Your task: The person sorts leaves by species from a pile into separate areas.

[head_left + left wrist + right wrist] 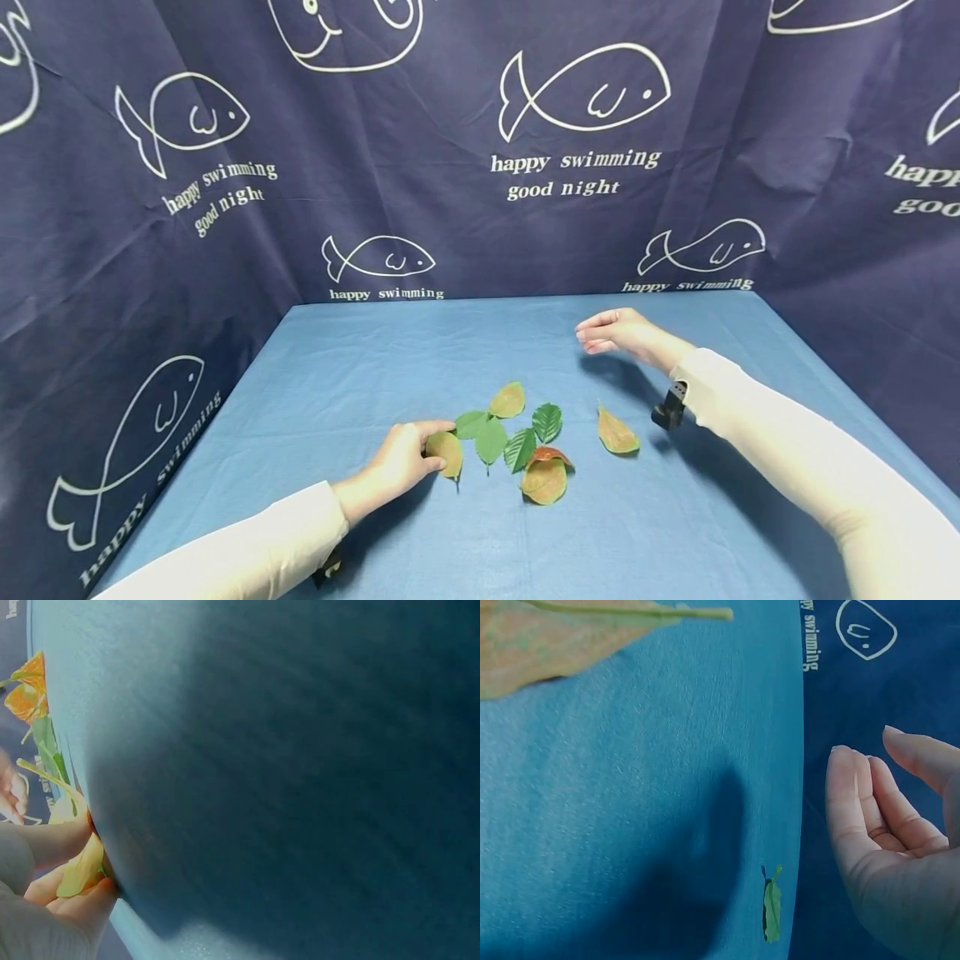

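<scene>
Near the middle of the blue cloth, my left hand [400, 462] pinches a yellow-green leaf [446, 452] between thumb and fingers, low at the surface. The left wrist view shows the yellow leaf [82, 868] folded between the fingertips. Just right of it lie two smooth green leaves [491, 440] and a yellowish leaf [507, 400]. My right hand [618, 332] hovers above the cloth at the right, fingers loosely bent, holding nothing; its shadow falls below. In the right wrist view, thumb and fingers stand apart.
Two dark green ribbed leaves [547, 422] lie beside a red-brown leaf [553, 456], partly covered by a yellow-orange leaf [545, 483]. Another yellow-brown leaf [618, 432] sits apart, nearer the right forearm. Dark blue fabric [465, 167] with fish drawings encloses the back and sides.
</scene>
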Demonstrator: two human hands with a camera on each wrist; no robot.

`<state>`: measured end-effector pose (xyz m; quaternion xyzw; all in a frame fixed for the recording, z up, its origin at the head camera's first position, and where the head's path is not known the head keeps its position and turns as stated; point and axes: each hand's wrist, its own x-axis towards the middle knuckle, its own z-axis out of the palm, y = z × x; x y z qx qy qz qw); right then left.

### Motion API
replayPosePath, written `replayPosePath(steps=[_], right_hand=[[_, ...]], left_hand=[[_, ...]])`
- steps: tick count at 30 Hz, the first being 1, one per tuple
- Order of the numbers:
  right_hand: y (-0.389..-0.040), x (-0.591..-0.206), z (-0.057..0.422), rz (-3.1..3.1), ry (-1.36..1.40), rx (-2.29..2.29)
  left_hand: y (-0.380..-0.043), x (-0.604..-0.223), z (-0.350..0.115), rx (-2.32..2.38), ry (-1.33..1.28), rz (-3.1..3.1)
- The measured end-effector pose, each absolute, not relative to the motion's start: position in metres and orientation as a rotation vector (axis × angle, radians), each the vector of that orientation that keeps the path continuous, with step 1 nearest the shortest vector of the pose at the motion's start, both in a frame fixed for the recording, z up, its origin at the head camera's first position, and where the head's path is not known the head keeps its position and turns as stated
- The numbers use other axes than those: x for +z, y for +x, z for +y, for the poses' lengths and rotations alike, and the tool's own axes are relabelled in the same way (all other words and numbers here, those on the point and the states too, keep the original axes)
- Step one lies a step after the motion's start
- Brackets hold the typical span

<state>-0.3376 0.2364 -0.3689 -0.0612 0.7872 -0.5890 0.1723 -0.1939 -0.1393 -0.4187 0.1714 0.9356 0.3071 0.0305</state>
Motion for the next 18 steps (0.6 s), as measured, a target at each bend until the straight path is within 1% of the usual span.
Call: replayPosePath(steps=[8,18], right_hand=[[-0.332,-0.369,0.237,2.182,-0.204,-1.711],[-0.319,-0.36,0.235,2.179,-0.213,-1.666]], left_hand=[[-0.197,-0.418,-0.143,0.933,0.607,2.856],[-0.198,-0.418,-0.145,0.91,0.665,2.821]])
